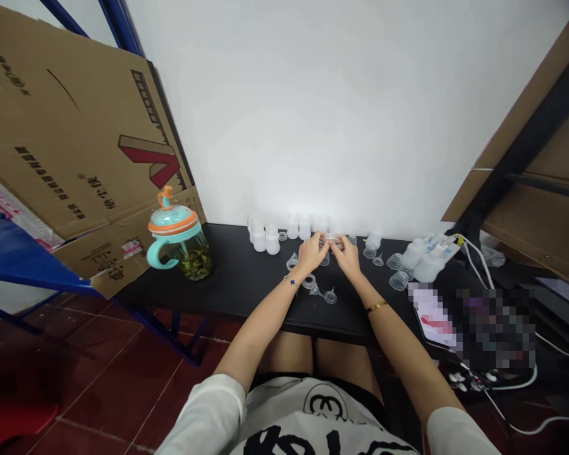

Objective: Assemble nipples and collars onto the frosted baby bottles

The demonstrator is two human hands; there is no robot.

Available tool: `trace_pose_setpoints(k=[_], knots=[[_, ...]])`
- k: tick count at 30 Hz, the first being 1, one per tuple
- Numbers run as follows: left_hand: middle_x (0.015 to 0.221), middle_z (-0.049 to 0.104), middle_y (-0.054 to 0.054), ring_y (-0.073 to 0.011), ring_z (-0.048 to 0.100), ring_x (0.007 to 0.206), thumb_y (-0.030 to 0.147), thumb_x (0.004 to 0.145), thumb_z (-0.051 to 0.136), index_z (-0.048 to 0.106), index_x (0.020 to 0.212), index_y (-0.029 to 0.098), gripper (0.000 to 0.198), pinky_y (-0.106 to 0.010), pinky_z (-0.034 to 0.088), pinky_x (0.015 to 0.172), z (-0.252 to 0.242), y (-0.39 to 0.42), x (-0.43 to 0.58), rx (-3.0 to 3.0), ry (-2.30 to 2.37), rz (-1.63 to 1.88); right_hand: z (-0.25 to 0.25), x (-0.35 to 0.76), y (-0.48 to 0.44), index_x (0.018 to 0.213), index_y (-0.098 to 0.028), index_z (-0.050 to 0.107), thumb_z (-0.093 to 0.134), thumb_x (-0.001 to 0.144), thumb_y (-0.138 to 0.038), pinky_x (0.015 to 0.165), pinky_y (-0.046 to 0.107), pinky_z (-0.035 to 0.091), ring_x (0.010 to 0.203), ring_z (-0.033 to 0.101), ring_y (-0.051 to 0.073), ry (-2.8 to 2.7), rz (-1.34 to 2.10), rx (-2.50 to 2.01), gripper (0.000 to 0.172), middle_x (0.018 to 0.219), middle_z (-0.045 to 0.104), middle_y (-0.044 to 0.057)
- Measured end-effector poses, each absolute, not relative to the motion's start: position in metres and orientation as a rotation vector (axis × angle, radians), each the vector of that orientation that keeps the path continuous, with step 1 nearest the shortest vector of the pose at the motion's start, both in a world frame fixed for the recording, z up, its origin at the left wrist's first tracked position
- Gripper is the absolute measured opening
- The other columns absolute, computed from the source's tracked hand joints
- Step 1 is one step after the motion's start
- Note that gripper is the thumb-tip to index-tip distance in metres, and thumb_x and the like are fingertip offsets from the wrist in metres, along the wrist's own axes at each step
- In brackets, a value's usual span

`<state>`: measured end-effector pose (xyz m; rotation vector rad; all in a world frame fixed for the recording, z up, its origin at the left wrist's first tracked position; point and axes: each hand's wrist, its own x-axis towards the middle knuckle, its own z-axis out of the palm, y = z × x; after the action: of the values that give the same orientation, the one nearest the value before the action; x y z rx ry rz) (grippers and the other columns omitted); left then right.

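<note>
My left hand and my right hand meet over the black table, fingers pinched together on a small clear plastic part held between them. Small white bottles stand in a row behind my hands along the wall. Clear nipple-like pieces and ring-shaped pieces lie on the table just below my left wrist. More bottles lie on their sides to the right, with clear caps beside them.
A drinking jug with a teal handle and orange lid stands at the table's left end. Large cardboard boxes lean on a blue rack at left. White cables and a blurred-out item lie at right. Red floor tiles lie below.
</note>
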<state>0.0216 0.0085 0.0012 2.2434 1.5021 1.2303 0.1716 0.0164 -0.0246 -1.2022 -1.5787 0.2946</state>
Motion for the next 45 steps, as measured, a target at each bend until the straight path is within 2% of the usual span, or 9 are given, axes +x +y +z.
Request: trace_pose_setpoints(k=[14, 19, 33, 45], knots=[[0.097, 0.075, -0.005, -0.0206, 0.071, 0.089, 0.035, 0.101, 0.051, 0.058, 0.123, 0.021, 0.028, -0.027, 0.047, 0.077, -0.0030, 0.0108, 0.0214, 2.256, 1.506, 1.216, -0.0221, 0.1698, 0.0137, 0.107, -0.024, 0.065, 0.057, 0.090, -0.047, 0.062, 0.030, 0.053, 0.065, 0.069, 0.022, -1.565, 0.332, -1.202, 0.031, 0.083, 0.074, 0.004], [0.100, 0.075, -0.006, -0.0216, 0.071, 0.093, 0.036, 0.101, 0.051, 0.058, 0.125, 0.021, 0.029, -0.027, 0.047, 0.079, -0.0030, 0.0115, 0.0216, 2.259, 1.538, 1.173, -0.0202, 0.1695, 0.0116, 0.101, -0.024, 0.066, 0.056, 0.091, -0.044, 0.064, 0.030, 0.053, 0.068, 0.071, 0.022, -1.600, 0.293, -1.215, 0.025, 0.084, 0.075, 0.004], [0.103, 0.075, -0.005, -0.0218, 0.071, 0.094, 0.035, 0.100, 0.053, 0.058, 0.121, 0.022, 0.025, -0.027, 0.047, 0.079, -0.0071, 0.0175, 0.0217, 2.267, 1.562, 1.167, -0.0184, 0.1681, 0.0096, 0.101, -0.026, 0.065, 0.056, 0.093, -0.043, 0.066, 0.029, 0.050, 0.071, 0.071, 0.022, -1.635, 0.225, -1.288, 0.022, 0.083, 0.075, 0.002], [0.103, 0.074, -0.006, -0.0224, 0.070, 0.094, 0.035, 0.101, 0.051, 0.058, 0.118, 0.022, 0.024, -0.028, 0.046, 0.078, -0.0023, 0.0122, 0.0217, 2.291, 1.589, 1.147, -0.0210, 0.1696, 0.0124, 0.103, -0.024, 0.066, 0.055, 0.093, -0.044, 0.065, 0.029, 0.048, 0.069, 0.070, 0.023, -1.638, 0.226, -1.278, 0.025, 0.080, 0.074, 0.003]])
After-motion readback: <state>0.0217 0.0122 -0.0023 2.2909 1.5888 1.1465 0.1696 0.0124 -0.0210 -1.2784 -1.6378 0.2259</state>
